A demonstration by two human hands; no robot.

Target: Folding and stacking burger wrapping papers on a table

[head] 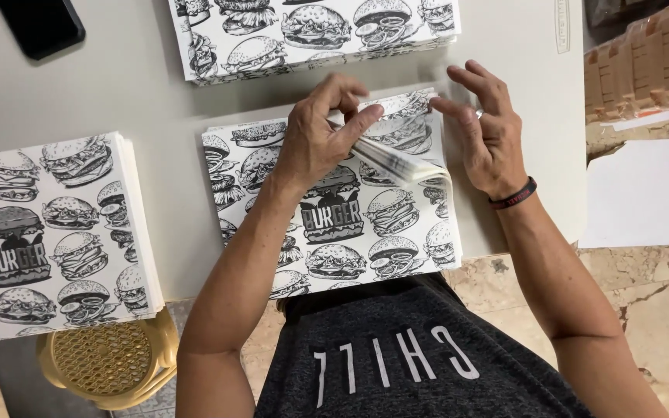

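A stack of white paper sheets printed with black burger drawings (350,232) lies on the grey table (149,77) in front of me. My left hand (320,131) pinches the lifted far right corner of the stack, thumb against the fanned sheet edges. My right hand (489,128) hovers just right of that corner with fingers spread and curled, fingertips near the curled sheets. It wears a ring and a dark wristband (514,195).
A second printed stack (48,232) lies at the left table edge, a third (311,31) at the far side. A black phone (40,25) lies top left. A yellow woven stool (106,358) stands below; brown cardboard pieces (644,70) and white sheets (644,193) are at right.
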